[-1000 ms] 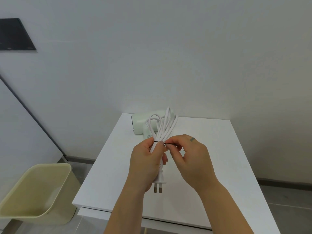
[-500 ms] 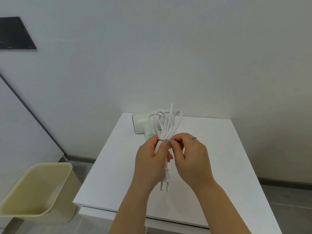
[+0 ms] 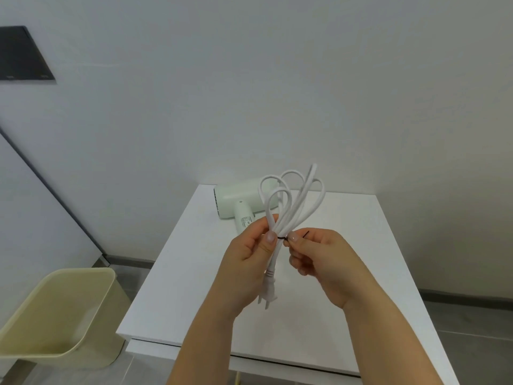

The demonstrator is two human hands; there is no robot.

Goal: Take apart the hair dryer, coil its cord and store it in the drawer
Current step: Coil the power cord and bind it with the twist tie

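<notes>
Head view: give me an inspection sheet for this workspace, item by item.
Surface: white table, pale green hair dryer lying near its far edge.
Job's things: white cord coiled in loops, held above the table, plug hanging down.
Clutter: nothing seen.
Hands: left hand grips the coil; right hand pinches a black tie wrapped round it.
Cables: the cord only; its link to the dryer is hidden.
Surroundings: beige bin on the floor, left; dark panel on the wall.

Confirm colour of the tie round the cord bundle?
Black: a thin tie cinching the white cord, seen in the head view.
</notes>
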